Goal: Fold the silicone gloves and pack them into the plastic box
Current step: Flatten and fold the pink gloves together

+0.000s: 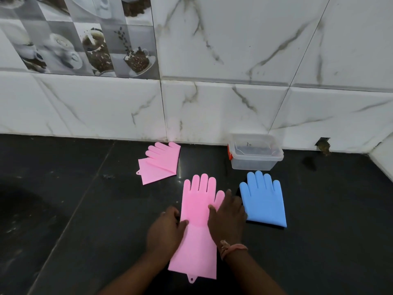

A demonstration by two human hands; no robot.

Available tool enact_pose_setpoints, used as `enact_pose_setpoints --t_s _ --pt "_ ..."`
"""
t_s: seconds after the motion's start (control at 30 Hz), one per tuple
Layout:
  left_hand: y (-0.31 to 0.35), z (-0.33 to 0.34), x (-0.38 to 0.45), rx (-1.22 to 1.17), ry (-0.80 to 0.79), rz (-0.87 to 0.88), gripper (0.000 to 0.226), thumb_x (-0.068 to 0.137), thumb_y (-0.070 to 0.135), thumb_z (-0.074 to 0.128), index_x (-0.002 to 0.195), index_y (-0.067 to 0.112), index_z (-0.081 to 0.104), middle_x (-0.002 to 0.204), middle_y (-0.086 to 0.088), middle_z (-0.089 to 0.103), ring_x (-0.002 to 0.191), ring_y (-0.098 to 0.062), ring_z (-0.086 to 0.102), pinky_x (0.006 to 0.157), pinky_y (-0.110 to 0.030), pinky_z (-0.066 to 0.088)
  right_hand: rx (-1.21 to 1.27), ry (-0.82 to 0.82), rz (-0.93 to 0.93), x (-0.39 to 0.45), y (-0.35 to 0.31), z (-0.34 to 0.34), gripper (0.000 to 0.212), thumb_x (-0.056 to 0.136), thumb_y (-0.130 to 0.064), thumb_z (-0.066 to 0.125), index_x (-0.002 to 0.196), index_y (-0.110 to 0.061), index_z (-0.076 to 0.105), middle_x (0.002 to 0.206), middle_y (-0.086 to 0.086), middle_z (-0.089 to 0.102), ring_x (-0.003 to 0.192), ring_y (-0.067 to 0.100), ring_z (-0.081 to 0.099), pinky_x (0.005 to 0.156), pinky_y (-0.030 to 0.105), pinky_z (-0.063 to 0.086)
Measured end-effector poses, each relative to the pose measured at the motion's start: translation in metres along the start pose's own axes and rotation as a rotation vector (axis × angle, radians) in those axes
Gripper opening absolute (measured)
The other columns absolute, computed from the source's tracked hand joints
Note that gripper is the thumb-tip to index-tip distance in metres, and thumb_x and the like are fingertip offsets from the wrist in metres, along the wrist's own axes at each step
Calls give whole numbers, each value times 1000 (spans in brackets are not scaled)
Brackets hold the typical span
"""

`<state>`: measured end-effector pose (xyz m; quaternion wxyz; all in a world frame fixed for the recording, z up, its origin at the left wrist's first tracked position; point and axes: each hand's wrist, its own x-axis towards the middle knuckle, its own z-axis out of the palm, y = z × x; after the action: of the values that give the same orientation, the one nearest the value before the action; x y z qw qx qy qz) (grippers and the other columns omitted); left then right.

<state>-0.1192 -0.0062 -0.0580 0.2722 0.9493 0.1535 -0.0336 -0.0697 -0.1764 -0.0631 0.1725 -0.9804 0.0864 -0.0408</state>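
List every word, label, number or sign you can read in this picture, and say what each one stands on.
No text here can be read for certain.
Plastic box: a faint dark mark on its clear lid, too small and blurred to read.
Pink gloves and blue glove: no lettering shows.
Picture tiles: cups and coffee beans, no words.

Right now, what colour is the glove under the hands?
Pink glove, clearest in the head view.

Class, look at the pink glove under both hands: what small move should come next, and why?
Probably fold the flat pink glove in half. Both hands, left and right, rest on it; it lies unfolded, while the other pink glove is already folded and the box holds no gloves.
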Motion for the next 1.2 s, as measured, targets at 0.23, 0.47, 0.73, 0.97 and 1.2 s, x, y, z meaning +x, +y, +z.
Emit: enact_pose_setpoints --t_s 0.23,0.47,0.73,0.97,1.2 --pt "-3 9 24 -59 -201 165 57 90 38 77 143 37 57 142 4 53 124 -16 61 109 -28 50 44 -340 -249 -21 4 41 56 101 -49 25 154 -39 9 166 0 3 152 29 1 120 49 2" --pt "-33 -8 43 -594 -299 83 27 98 17 69 124 25 73 94 -5 68 67 -12 68 65 -31 63 -86 -253 -314 2 -5 25 50 89 -44 40 138 -33 38 150 3 38 135 28 38 114 46 29" --pt "-41 -24 86 -1118 -47 -270 72 105 11 58 161 42 26 76 -21 64 57 -27 64 54 -36 60 -71 -206 -530 36 -91 15 31 91 -38 47 113 -22 63 125 7 57 115 28 53 98 42 44" --pt "-45 -16 106 -882 60 -305 65 107 14 52 164 33 26 65 -15 70 47 -21 66 49 -38 62 214 -311 -440 72 -143 49 31 91 -23 46 113 -30 67 151 1 40 134 27 35 113 44 33" --pt "-45 -15 105 -819 121 -307 49 106 17 54 152 29 44 59 -12 69 44 -22 67 45 -36 60 321 -208 -267 105 -168 58 33 97 -20 53 128 -23 62 137 -3 59 132 18 48 114 39 31"
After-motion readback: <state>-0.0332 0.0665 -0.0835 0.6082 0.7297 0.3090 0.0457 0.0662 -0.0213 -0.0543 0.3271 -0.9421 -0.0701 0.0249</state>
